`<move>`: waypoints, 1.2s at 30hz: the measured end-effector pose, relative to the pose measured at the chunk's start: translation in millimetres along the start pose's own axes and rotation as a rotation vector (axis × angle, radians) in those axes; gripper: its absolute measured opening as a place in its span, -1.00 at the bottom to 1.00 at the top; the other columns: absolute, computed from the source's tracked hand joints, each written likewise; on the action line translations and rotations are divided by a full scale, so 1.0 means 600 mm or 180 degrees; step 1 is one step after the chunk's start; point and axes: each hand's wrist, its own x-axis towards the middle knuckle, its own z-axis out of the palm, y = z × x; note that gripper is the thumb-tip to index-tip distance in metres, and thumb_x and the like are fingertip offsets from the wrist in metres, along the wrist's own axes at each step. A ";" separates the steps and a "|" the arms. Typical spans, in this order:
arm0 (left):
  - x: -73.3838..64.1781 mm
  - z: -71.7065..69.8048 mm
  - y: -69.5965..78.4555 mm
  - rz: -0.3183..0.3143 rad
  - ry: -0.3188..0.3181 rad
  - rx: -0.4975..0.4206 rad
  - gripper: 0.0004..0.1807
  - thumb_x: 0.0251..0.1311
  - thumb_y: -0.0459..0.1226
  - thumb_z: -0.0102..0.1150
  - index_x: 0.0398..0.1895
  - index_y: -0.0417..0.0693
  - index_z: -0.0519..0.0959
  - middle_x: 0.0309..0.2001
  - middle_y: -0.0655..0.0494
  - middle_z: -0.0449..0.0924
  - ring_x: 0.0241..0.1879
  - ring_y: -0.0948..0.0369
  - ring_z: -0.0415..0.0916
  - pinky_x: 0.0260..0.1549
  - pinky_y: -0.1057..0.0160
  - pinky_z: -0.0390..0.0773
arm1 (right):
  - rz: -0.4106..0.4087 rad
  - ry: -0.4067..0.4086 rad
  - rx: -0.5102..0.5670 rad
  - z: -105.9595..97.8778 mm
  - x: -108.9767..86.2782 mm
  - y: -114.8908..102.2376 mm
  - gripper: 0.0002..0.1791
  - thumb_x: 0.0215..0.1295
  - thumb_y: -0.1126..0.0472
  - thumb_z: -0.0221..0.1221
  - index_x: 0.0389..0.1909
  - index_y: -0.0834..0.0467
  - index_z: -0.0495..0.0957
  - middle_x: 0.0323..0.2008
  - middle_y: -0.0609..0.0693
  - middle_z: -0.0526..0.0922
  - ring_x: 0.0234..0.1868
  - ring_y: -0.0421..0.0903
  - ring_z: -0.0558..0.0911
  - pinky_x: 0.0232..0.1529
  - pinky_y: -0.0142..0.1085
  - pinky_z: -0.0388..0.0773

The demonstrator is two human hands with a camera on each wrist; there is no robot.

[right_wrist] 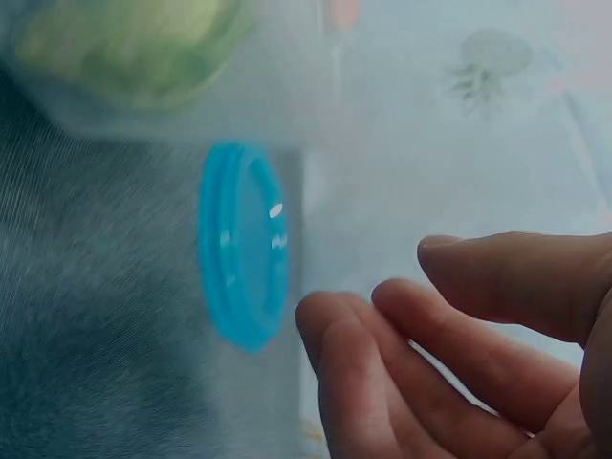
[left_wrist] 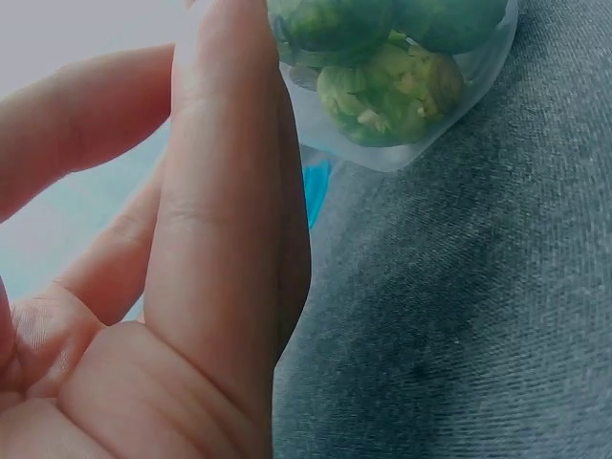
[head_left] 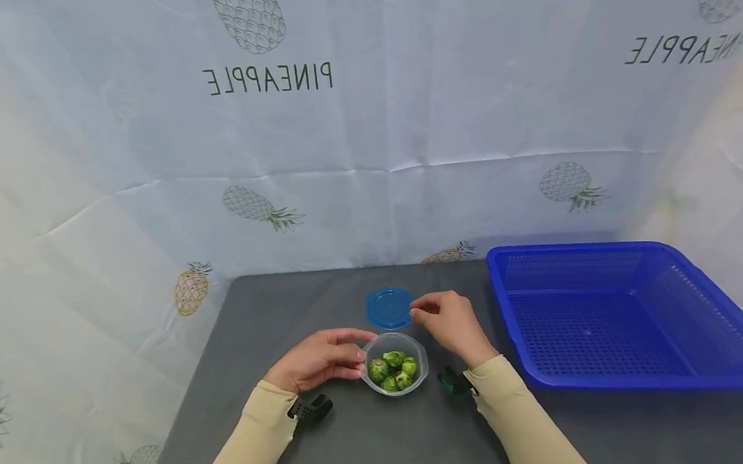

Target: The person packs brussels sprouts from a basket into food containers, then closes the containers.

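A clear plastic container (head_left: pixel 421 368) stands on the table with several Brussels sprouts (head_left: pixel 394 366) in it. My left hand (head_left: pixel 323 358) rests against the container's left side, its fingers fairly straight. In the left wrist view, fingers (left_wrist: pixel 215 191) cover part of the scene, with the sprouts (left_wrist: pixel 387 91) visible through the container wall. Just behind the container lies a round blue lid (head_left: pixel 390 308). My right hand (head_left: pixel 449 322) hovers at the lid's right edge, fingers bent loosely. The right wrist view shows a gap between its fingertips (right_wrist: pixel 349 344) and the lid (right_wrist: pixel 249 249), and nothing is held.
A large blue plastic basket (head_left: pixel 508 323) stands on the right part of the dark grey table (head_left: pixel 357 447). A pale curtain (head_left: pixel 389 127) with printed pineapples hangs behind the table and along its sides.
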 end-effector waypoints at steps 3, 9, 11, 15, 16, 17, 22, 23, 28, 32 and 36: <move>0.000 0.000 0.003 0.0005 -0.0018 0.0047 -0.39 0.50 -0.35 0.27 0.57 -0.23 0.42 -0.07 0.06 0.70 -0.15 0.25 0.74 0.00 0.27 0.81 | 0.0152 -0.0004 -0.0037 0.006 0.013 0.012 -0.72 0.52 0.13 0.32 0.12 0.14 0.80 0.00 0.06 0.84 0.03 0.08 0.78 0.03 0.05 0.76; -0.001 -0.018 0.022 -0.0072 0.0179 0.0409 -0.46 0.57 -0.21 0.25 0.47 -0.31 0.51 0.01 -0.06 0.71 -0.07 0.19 0.77 0.09 0.16 0.81 | 0.0357 -0.0160 -0.0081 0.013 0.038 0.029 -0.67 0.55 0.12 0.28 0.18 0.17 0.77 0.10 0.13 0.81 0.14 0.16 0.74 0.12 0.11 0.73; 0.010 -0.029 0.034 -0.0098 0.0388 0.0484 -0.48 0.60 -0.20 0.21 0.44 -0.36 0.53 0.05 -0.16 0.72 -0.07 0.17 0.78 0.10 0.13 0.81 | 0.0459 -0.0218 -0.0080 0.015 0.050 0.035 -0.66 0.56 0.13 0.27 0.19 0.18 0.76 0.06 0.14 0.82 0.10 0.14 0.76 0.11 0.09 0.73; 0.056 -0.047 0.064 -0.0201 0.0832 0.0368 -0.52 0.63 -0.26 0.12 0.41 -0.45 0.52 0.19 -0.34 0.67 -0.03 0.13 0.79 0.14 0.14 0.79 | 0.0688 -0.0230 0.0023 0.022 0.077 0.040 -0.67 0.55 0.15 0.27 0.16 0.21 0.77 -0.03 0.14 0.84 -0.03 0.03 0.81 0.06 0.01 0.76; 0.068 -0.049 0.072 -0.0251 0.0909 0.0332 -0.52 0.64 -0.27 0.10 0.41 -0.47 0.51 0.21 -0.35 0.66 -0.01 0.12 0.79 0.15 0.15 0.79 | 0.0724 -0.0242 0.0083 0.023 0.085 0.039 -0.68 0.55 0.16 0.26 0.15 0.23 0.77 -0.03 0.16 0.84 -0.05 0.03 0.82 0.05 -0.01 0.77; 0.079 -0.051 0.079 -0.0323 0.0977 0.0283 -0.53 0.64 -0.28 0.09 0.40 -0.47 0.51 0.22 -0.35 0.65 0.00 0.11 0.79 0.15 0.16 0.79 | 0.0752 -0.0246 0.0128 0.024 0.091 0.039 -0.69 0.55 0.17 0.26 0.14 0.23 0.78 0.00 0.17 0.83 -0.05 0.02 0.83 0.05 -0.03 0.78; 0.117 -0.048 0.108 -0.0636 0.1154 0.0178 -0.57 0.59 -0.30 0.11 0.32 -0.46 0.57 0.18 -0.30 0.68 0.00 0.06 0.80 0.13 0.18 0.79 | 0.0836 -0.0233 0.0272 0.027 0.115 0.033 -0.73 0.54 0.23 0.26 0.08 0.24 0.81 0.06 0.21 0.82 -0.08 0.00 0.84 -0.01 -0.15 0.82; 0.121 -0.045 0.111 -0.0672 0.1177 0.0133 -0.58 0.57 -0.30 0.13 0.31 -0.46 0.58 0.17 -0.29 0.69 0.00 0.05 0.81 0.13 0.18 0.79 | 0.0863 -0.0202 0.0293 0.027 0.117 0.034 -0.74 0.52 0.24 0.27 0.06 0.24 0.82 0.05 0.21 0.82 -0.11 -0.01 0.83 -0.03 -0.17 0.82; 0.126 -0.033 0.114 -0.0701 0.1239 -0.0078 -0.57 0.52 -0.35 0.16 0.32 -0.47 0.55 0.10 -0.22 0.67 -0.01 0.04 0.76 0.21 0.14 0.76 | 0.0952 -0.0195 0.0469 0.029 0.115 0.040 -0.78 0.50 0.27 0.30 0.00 0.24 0.84 0.06 0.21 0.82 -0.15 -0.03 0.83 -0.09 -0.21 0.84; 0.124 -0.027 0.111 -0.0660 0.1315 -0.0268 -0.55 0.50 -0.37 0.15 0.35 -0.46 0.50 0.08 -0.18 0.61 -0.03 0.08 0.71 0.27 0.12 0.73 | 0.0942 -0.0187 0.0641 0.032 0.113 0.041 -0.77 0.48 0.29 0.30 0.02 0.26 0.83 0.08 0.24 0.81 -0.11 -0.01 0.83 -0.10 -0.20 0.85; 0.121 -0.024 0.110 -0.0588 0.1398 -0.0477 -0.48 0.46 -0.40 0.16 0.42 -0.44 0.43 0.13 -0.19 0.56 -0.02 0.09 0.68 0.33 0.11 0.68 | 0.0911 -0.0114 0.0758 0.036 0.114 0.043 -0.77 0.44 0.34 0.31 0.03 0.24 0.83 0.05 0.24 0.80 -0.15 -0.03 0.83 -0.11 -0.19 0.85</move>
